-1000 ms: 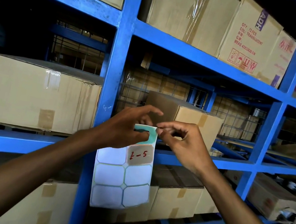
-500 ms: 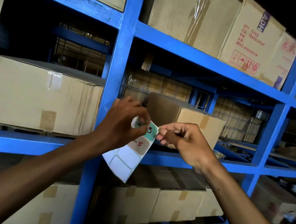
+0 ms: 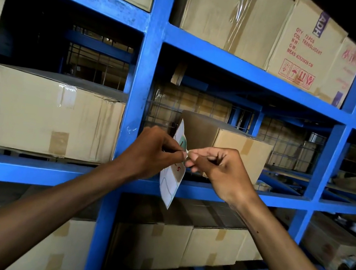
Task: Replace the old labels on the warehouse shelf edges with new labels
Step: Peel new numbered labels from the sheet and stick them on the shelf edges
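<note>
White sheet hung pinched in our left hand; our right hand, touching it, pinched a label corner.

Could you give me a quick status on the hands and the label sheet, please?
Left hand holding label sheet. Right hand pinching a label corner at the sheet's edge. Shelf edge behind, nothing in the way.
</note>
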### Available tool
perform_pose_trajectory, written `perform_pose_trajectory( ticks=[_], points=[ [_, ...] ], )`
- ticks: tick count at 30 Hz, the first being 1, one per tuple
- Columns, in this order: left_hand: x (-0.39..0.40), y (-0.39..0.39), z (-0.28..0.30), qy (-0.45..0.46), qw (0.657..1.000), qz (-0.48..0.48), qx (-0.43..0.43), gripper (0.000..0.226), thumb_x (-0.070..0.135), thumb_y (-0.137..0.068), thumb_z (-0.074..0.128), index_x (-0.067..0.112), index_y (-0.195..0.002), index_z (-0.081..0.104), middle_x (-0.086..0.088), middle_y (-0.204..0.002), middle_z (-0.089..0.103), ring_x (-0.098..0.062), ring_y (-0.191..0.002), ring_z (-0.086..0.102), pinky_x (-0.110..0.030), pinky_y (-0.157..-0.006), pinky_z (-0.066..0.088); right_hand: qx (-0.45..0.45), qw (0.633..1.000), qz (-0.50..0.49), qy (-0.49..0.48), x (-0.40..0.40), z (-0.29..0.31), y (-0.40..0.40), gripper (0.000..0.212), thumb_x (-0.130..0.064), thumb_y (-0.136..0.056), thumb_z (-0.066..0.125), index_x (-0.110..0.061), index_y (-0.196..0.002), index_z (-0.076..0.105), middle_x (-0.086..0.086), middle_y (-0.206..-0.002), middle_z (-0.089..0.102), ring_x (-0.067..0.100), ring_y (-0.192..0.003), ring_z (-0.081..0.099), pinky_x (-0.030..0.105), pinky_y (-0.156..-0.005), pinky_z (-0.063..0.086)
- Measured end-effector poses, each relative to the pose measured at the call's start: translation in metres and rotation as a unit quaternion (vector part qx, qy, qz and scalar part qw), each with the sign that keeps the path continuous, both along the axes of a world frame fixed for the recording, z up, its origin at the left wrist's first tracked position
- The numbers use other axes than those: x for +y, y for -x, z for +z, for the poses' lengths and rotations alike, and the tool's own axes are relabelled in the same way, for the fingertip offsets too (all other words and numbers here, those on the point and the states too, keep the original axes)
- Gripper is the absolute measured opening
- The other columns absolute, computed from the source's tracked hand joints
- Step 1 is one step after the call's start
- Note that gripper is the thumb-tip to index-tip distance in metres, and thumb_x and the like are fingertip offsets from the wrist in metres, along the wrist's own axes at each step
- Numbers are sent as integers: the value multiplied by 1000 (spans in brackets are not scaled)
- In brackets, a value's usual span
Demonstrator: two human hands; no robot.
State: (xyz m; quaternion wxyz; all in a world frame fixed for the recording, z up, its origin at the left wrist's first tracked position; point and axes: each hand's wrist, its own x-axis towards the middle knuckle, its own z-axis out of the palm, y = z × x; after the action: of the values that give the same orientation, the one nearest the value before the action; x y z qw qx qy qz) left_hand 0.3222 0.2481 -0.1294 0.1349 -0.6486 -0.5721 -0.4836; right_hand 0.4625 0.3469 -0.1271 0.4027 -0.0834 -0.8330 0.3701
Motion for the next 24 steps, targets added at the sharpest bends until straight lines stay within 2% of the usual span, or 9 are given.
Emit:
perform_pose_trajectory(
  ticks=[2,5,9,13,15,17,21,22,24],
  points=[
    [0,0,0,8,1000,5,21,14,12,-83,66,2,-88,74,-10,-80,74,-10,-61,65,-20,-56,54,-9,1000,-12,-24,-2,-2,0,14,-8,-88,58,-8,-91,72,2,-76,73,7,-69,66,16,-68,55],
    [1,0,-2,9,999,14,39,14,15,-82,68,3,-85,74,-10,-74,74,-17,-60,66,-30,-57,56,-18,998,-33,-57,-3,-4,2,15,-11,-88,58,-10,-87,73,2,-77,73,11,-74,67,23,-73,57],
    [3,2,-3,1,999,16,30,15,17,-80,69,4,-83,74,-9,-71,73,-16,-58,65,-28,-55,55,-22,995,-45,-83,-4,-5,3,16,-11,-89,56,-12,-83,71,2,-78,72,14,-78,67,27,-77,57],
    [4,4,-5,-5,1000,11,-16,11,12,-81,67,3,-84,73,-9,-75,73,-15,-63,67,-25,-58,56,-29,997,-35,-61,-1,-4,4,17,-12,-90,55,-16,-84,70,-5,-76,71,9,-78,66,24,-78,56],
    [5,6,-6,0,999,1,-41,10,11,-81,66,5,-84,74,-7,-77,73,-12,-66,67,-22,-60,55,-30,998,-38,-45,2,-4,5,16,-11,-90,55,-15,-86,70,0,-79,71,12,-80,67,27,-80,56],
    [6,8,-7,12,998,-4,-67,11,12,-83,64,6,-83,74,-6,-82,73,-9,-71,67,-19,-61,55,-30,998,-41,-36,5,-4,5,16,-10,-90,53,-11,-88,69,3,-80,70,14,-80,66,28,-79,56],
    [7,15,-7,18,994,-5,-105,13,13,-85,62,4,-87,72,-8,-97,72,-14,-89,67,-17,-59,55,-27,999,-28,-20,11,-2,3,17,-6,-91,50,-8,-87,67,0,-76,68,2,-70,62,14,-69,53],
    [6,16,-7,5,995,-5,-95,14,13,-85,62,6,-93,70,-8,-101,69,-17,-95,66,-23,-64,58,-26,999,-18,-13,12,-1,2,18,-5,-92,49,-9,-87,66,-1,-75,67,0,-68,62,13,-67,52],
    [6,20,-5,-2,999,2,-38,30,12,-82,64,12,-113,64,-4,-113,61,-19,-112,57,-37,-83,57,-32,999,5,-5,15,2,0,20,-3,-91,48,-9,-88,67,-2,-73,68,0,-68,62,11,-67,51]
  ],
)
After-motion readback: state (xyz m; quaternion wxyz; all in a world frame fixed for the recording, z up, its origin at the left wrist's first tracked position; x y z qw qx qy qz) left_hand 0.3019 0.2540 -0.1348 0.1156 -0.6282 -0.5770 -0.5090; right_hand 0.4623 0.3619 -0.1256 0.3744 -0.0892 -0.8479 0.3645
